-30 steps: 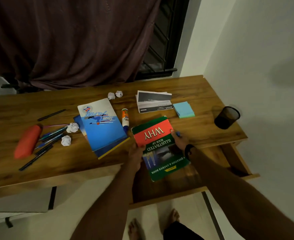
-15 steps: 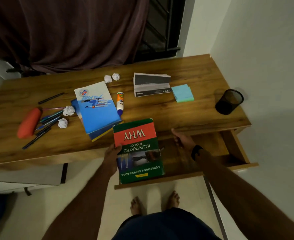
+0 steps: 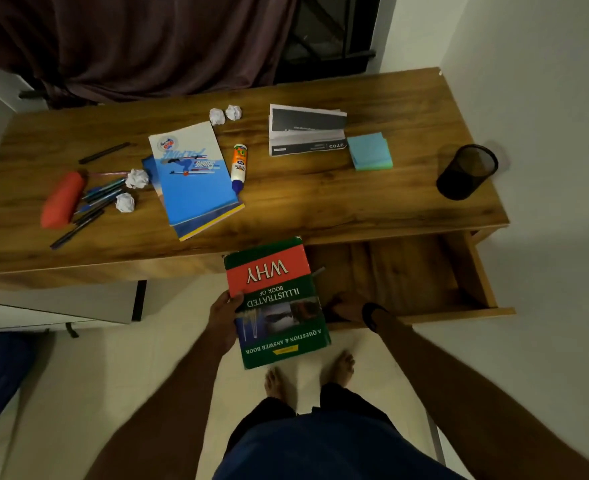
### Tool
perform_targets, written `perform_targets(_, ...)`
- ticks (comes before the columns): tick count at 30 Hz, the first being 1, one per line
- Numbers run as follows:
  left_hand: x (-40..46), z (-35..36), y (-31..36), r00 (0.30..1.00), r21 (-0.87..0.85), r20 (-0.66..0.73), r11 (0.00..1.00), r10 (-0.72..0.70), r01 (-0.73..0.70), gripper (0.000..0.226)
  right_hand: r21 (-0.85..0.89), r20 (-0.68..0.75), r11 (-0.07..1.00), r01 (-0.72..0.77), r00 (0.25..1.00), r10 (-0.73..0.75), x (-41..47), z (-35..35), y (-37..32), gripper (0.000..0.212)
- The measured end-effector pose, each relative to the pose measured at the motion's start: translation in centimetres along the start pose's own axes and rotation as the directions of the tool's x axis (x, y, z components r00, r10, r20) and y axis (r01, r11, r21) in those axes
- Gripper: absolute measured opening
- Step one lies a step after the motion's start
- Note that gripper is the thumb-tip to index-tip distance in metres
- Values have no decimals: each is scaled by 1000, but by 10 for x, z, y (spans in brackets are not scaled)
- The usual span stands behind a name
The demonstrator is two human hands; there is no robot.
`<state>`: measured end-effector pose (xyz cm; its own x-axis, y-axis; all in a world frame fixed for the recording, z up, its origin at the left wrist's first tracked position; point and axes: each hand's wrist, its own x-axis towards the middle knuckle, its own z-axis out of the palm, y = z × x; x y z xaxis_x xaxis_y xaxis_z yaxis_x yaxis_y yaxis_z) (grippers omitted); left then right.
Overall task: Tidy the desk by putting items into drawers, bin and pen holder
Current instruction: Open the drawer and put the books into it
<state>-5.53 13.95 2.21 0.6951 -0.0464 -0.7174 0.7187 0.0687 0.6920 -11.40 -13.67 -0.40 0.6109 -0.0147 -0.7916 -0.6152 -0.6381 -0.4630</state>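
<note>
A green and red "WHY" book (image 3: 276, 299) hangs over the left end of the open wooden drawer (image 3: 404, 271) under the desk's front edge. My left hand (image 3: 224, 317) grips the book's left edge, thumb on the cover. My right hand (image 3: 341, 308) is at the book's right edge, down at the drawer front, its fingers partly hidden by the book. On the desk lie blue notebooks (image 3: 192, 174), a glue bottle (image 3: 239, 168), several pens (image 3: 95, 199), a red pencil case (image 3: 62, 199), crumpled paper balls (image 3: 136, 178) and a black mesh pen holder (image 3: 466, 171).
A grey booklet (image 3: 305, 133) and blue sticky notes (image 3: 370, 150) lie at the back right of the desk (image 3: 321, 202). Two more paper balls (image 3: 224, 114) sit near the curtain. A white wall runs close along the right. My bare feet stand below the drawer.
The book has come off the desk top and moved toward me, down over the open drawer. My right hand left the book's top edge and dropped to the drawer front.
</note>
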Motion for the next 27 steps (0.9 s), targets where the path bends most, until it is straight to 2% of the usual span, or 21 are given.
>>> perform_targets(4, -5, -6, -4, 1000, -16, -13, 1000, -23, 22, 8, -45, -77, 999, 19, 997, -23, -10, 17, 5, 29)
perform_targets(7, -5, -11, -13, 999, -30, -16, 999, -35, 34, 6, -27, -147, 999, -18, 989, 13, -17, 29, 10, 11)
perform_targets(13, -4, -28, -27, 997, 45, 4, 996, -71, 71, 9, -36, -197, 999, -30, 980, 22, -31, 52, 17, 23)
perform_targets(15, -12, -30, -31, 998, 31, -1, 998, -62, 62, 9, -42, -188, 998, -40, 982, 32, -34, 54, 20, 13)
perform_targets(21, -17, -26, -33, 998, 29, -54, 999, -40, 41, 17, -55, -295, 995, 81, 951, -94, -22, 42, 15, 20)
perform_targets(23, -18, -24, -31, 995, 32, -94, 999, -27, 30, 16, -142, -301, 981, 131, 938, -169, -10, 31, 10, 24)
perform_targets(26, -14, -22, -33, 989, 24, -147, 1000, 12, -9, 24, -343, -257, 928, 142, 937, -238, 13, 22, 0, 55)
perform_targets(27, -15, -20, -32, 988, 30, -157, 1000, 15, -10, 25, -410, -234, 903, 125, 943, -237, 21, 22, -3, 58)
